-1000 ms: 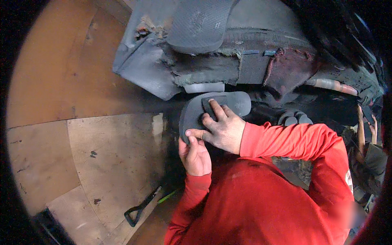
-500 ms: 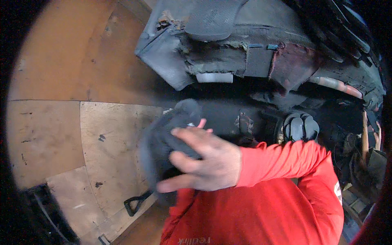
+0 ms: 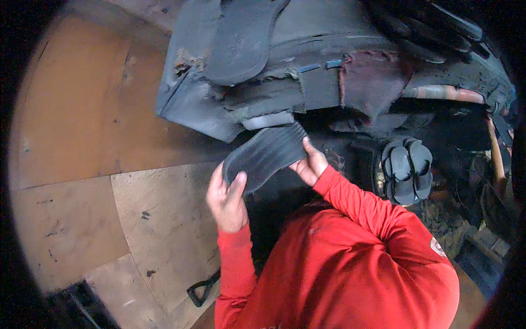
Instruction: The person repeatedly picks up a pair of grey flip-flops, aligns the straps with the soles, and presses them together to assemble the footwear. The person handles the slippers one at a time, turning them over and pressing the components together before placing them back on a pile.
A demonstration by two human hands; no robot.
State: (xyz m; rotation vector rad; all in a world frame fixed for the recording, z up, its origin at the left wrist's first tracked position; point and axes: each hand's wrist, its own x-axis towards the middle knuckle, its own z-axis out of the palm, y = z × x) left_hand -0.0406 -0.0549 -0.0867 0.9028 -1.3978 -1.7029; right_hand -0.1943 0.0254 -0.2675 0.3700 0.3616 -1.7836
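Above the plywood floor (image 3: 137, 219), left hand (image 3: 226, 198) and right hand (image 3: 310, 164) each grasp an end of a dark ribbed shoe sole (image 3: 266, 156), seemingly mid-inspection, likely needing careful turning next.

**Inspector A:** Clothing on the person, please.

**Inspector B:** One red long-sleeved top (image 3: 350, 268), plain weave, covering the torso and both arms. The sleeves (image 3: 235, 257) run down to the wrists and end in close-fitting cuffs.

**Inspector A:** Any markings?

**Inspector B:** A small round pale badge (image 3: 437, 247) on the right upper sleeve, detail too small to make out. A strip of pale lettering sits at the lower edge of the view, cut off and unreadable.

**Inspector A:** The hands?

**Inspector B:** Left hand (image 3: 226, 200) and right hand (image 3: 310, 164) are both bare: no gloves, rings or watch visible. The fabric shows soft creases along the right sleeve.
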